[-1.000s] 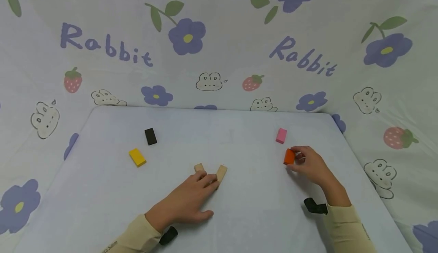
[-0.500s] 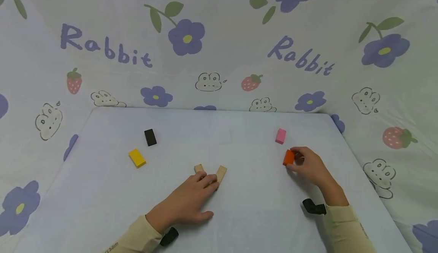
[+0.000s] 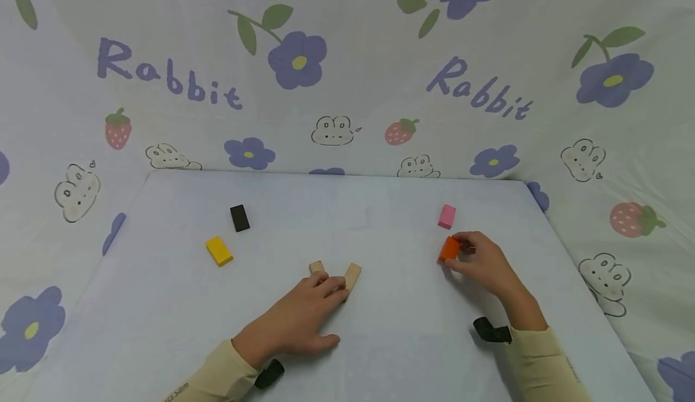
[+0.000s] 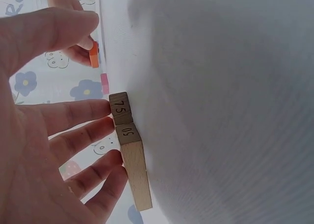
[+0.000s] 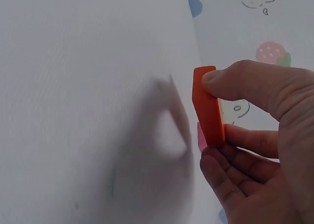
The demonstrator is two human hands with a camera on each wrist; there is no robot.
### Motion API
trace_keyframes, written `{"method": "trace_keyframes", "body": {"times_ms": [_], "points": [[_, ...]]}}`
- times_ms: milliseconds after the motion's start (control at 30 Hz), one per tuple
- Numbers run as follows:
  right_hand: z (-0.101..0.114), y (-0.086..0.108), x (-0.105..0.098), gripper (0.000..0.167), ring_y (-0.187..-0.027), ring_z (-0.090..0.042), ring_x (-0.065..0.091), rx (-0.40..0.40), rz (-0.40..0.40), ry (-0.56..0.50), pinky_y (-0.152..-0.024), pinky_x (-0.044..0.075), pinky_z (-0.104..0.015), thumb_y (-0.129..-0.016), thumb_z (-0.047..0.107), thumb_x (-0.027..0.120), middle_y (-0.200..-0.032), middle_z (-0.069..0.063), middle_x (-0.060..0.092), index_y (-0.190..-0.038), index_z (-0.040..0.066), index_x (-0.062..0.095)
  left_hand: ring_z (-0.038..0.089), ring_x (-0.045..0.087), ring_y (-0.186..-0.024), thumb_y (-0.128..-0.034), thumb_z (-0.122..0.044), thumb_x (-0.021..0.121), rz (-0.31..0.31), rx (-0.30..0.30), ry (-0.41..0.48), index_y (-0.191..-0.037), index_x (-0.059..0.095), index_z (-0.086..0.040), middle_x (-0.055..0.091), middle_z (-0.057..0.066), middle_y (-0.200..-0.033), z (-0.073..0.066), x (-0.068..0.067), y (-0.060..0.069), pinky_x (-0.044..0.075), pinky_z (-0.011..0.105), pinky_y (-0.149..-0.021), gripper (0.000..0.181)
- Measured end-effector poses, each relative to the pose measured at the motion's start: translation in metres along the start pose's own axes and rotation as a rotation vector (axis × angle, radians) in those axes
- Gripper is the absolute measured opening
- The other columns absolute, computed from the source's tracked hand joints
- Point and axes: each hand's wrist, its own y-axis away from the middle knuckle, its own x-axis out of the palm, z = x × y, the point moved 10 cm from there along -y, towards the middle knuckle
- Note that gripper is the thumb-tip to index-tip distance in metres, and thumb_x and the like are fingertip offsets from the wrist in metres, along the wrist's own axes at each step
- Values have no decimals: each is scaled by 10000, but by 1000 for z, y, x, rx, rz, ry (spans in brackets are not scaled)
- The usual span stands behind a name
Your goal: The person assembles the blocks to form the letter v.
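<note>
My right hand (image 3: pixel 488 266) pinches an orange block (image 3: pixel 449 249) between the thumb and fingers, at the right of the table in the head view. In the right wrist view the thumb lies on the upper end of the orange block (image 5: pixel 208 108), which looks held just off the surface. My left hand (image 3: pixel 295 323) rests its extended fingertips on two plain wooden blocks, partly covering them. Their exposed ends are a left wooden block (image 3: pixel 316 265) and a right wooden block (image 3: pixel 353 273). The left wrist view shows a wooden block marked 75 (image 4: pixel 120 107) touching another marked 50 (image 4: pixel 137 172).
A pink block (image 3: pixel 447 216) lies just behind the orange one. To the left lie a black block (image 3: pixel 239 218) and a yellow block (image 3: pixel 219 251). The white table (image 3: pixel 347 209) ends at a patterned cloth wall (image 3: pixel 347 88).
The orange block has shifted a little to the left with the right hand and is tilted more. The left hand and the wooden blocks have stayed put.
</note>
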Motion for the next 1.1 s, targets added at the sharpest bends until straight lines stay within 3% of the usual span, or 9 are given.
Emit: {"method": "trace_keyframes", "body": {"times_ms": [600,1100], "points": [[56,-3,18,592,-1172,-384,618,-123,3,5,-999,559,-568,-930,200,880,-1282,-188,655,-1411,-25,619,271,428,-1357,-965,-464,774,16,-23,-13,-1534,590,-83,507,62,-1548,0,2,-1,445,462,-1104,709],[77,-5,32,592,-1140,-348,635,-182,1,9,-983,564,-549,-921,242,893,-1258,-146,674,-1397,-5,641,276,438,-1333,-951,-482,794,20,-41,-20,-1518,602,-76,515,66,-1534,-1,2,-3,455,464,-1086,723]]}}
